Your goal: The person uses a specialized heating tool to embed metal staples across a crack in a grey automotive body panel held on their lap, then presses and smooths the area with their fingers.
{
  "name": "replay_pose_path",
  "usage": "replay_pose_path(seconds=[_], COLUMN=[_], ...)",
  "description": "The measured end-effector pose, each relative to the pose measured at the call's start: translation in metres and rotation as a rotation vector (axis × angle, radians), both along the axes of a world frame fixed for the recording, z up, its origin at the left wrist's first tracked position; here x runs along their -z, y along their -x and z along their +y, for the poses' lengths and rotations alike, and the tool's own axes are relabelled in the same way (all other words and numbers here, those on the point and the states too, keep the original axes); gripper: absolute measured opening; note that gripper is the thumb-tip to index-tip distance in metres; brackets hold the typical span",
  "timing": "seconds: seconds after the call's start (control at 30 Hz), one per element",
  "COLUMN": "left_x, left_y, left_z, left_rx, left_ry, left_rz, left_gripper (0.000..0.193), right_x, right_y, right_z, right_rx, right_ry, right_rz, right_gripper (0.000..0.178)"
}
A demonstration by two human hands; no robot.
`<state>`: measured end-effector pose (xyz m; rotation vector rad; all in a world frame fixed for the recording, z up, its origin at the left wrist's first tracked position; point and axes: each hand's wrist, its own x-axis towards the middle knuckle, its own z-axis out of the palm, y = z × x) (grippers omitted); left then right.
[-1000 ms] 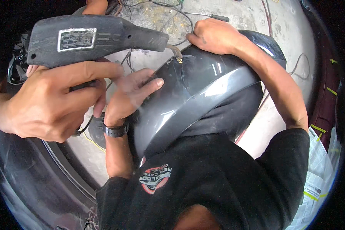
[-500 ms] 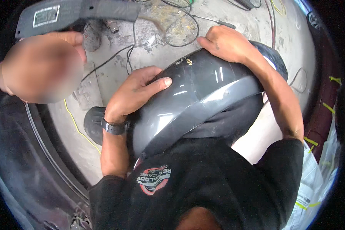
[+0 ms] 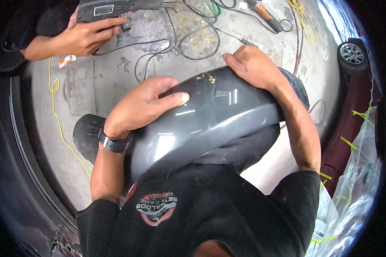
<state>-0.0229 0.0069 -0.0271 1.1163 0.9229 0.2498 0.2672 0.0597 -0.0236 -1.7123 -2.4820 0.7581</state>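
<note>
A glossy dark grey curved car body panel (image 3: 193,115) lies across my lap. At its far edge is a crack-like line with small brass-coloured wavy pieces (image 3: 212,78) beside it. My left hand (image 3: 148,100), with a black wristband, grips the far left edge, thumb on top and fingers curled out of sight beneath. Farther right, my right hand (image 3: 253,66) is closed over the same edge, its fingertips hidden. At the upper left, a co-worker's hand (image 3: 88,36) holds a dark corded power tool (image 3: 116,8) beyond the panel.
Black cables (image 3: 197,53) loop over the stained concrete floor. An orange-and-black power tool (image 3: 266,17) lies at the far right, near a yellow cord (image 3: 311,32). A dark car side (image 3: 21,162) borders the left; a maroon panel (image 3: 347,137) with plastic sheeting and yellow tape borders the right.
The co-worker's hand and power tool have moved away from me, toward the top edge. My view has shifted a little; both my hands keep their hold on the panel.
</note>
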Motion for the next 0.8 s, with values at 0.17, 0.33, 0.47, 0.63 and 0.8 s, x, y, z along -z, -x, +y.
replay_pose_path(seconds=[0.17, 0.33, 0.47, 0.63, 0.8], left_x=[-0.003, -0.005, -0.004, -0.006, -0.011], left_y=[0.001, 0.001, 0.000, 0.000, 0.000], left_z=[-0.003, -0.006, -0.004, -0.005, -0.006], left_rx=[0.004, -0.017, -0.029, -0.044, -0.025], left_ry=[-0.041, 0.088, 0.096, 0.120, 0.086], left_rz=[0.048, 0.050, 0.029, 0.012, 0.022], left_gripper=[0.027, 0.027, 0.029, 0.029, 0.028], right_x=[-0.014, -0.020, -0.012, -0.008, -0.017], right_y=[0.009, 0.011, 0.007, 0.009, 0.009], right_z=[0.001, -0.005, -0.006, -0.010, -0.011], right_rx=[0.027, 0.034, 0.012, 0.041, 0.018], right_ry=[0.136, 0.114, 0.060, 0.018, 0.030], right_rz=[-0.167, -0.152, -0.127, -0.099, -0.117], right_gripper=[0.051, 0.050, 0.049, 0.049, 0.045])
